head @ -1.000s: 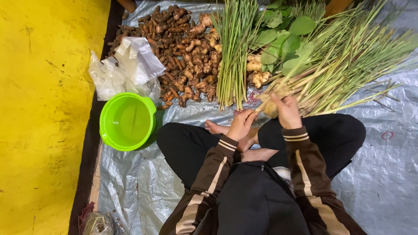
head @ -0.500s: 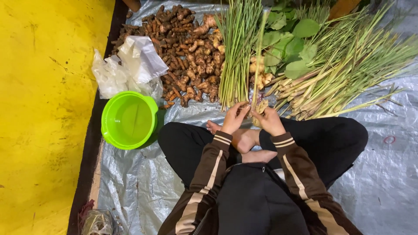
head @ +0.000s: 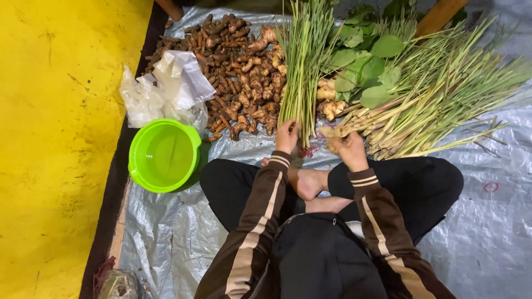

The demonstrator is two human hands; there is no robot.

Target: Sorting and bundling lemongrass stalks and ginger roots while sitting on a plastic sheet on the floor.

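While the left hand [head: 287, 136] grips the base of the upright lemongrass bundle [head: 303, 61], the right hand [head: 348, 145] closes on a loose stalk [head: 334, 132]. A green basin [head: 164, 155] sits near on the tarp [head: 487, 243].

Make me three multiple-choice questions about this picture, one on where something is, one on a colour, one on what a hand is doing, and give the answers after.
1. Where is the bowl?
A. by the person's left knee
B. on the leaves
C. on top of the roots

2. What colour is the bowl?
A. red
B. bright green
C. white

3. What is the left hand doing?
A. resting flat on the tarp
B. holding the bowl
C. closed on the base of the upright lemongrass bundle

Answers:
1 A, it sits on the tarp beside the left leg, below the plastic bags.
2 B, its whole surface is bright green.
3 C, the fingers wrap the stalk ends, while the right hand touches the lemongrass pile.
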